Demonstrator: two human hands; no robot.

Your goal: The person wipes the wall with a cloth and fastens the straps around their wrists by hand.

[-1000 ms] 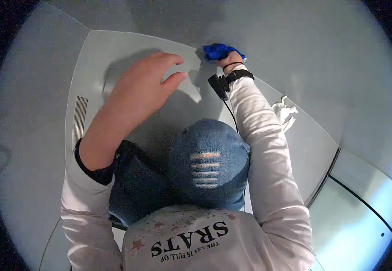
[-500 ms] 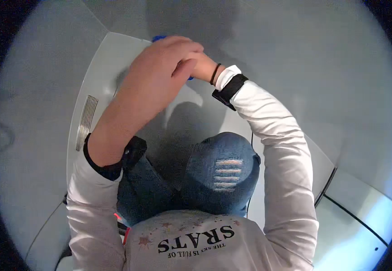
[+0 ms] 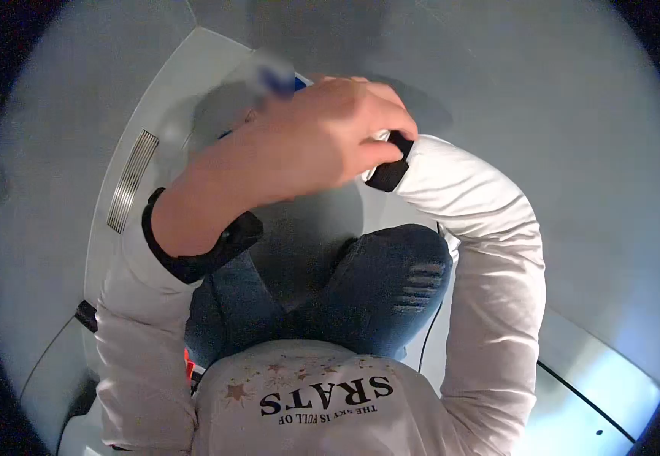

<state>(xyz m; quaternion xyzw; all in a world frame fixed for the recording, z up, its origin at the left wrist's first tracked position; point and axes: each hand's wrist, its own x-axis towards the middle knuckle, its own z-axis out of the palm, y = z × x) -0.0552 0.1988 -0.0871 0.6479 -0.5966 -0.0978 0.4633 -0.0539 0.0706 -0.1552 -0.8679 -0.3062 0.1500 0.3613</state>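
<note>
My left hand (image 3: 364, 125) reaches across to my right wrist. Its thumb and fingers are closed on the edge of a black wrist strap (image 3: 389, 176) over the white right cuff. My right hand (image 3: 250, 116) is mostly hidden behind my left hand and forearm; only a small patch of skin shows, so its fingers cannot be judged. Bits of a blue thing (image 3: 299, 83) show near it, partly smeared, and its kind is unclear. Another black strap (image 3: 201, 254) circles my left wrist.
Grey-white panels surround me, with a slotted metal vent (image 3: 132, 181) at left. My knees in ripped jeans (image 3: 391, 281) are bent below my hands. A thin dark cable (image 3: 430, 334) runs beside my right leg, and a dark seam (image 3: 585, 395) lies at lower right.
My left hand has slid from over my right hand towards the right wrist and closed at the strap there. My right hand has gone behind my left forearm, and the view has shifted slightly.
</note>
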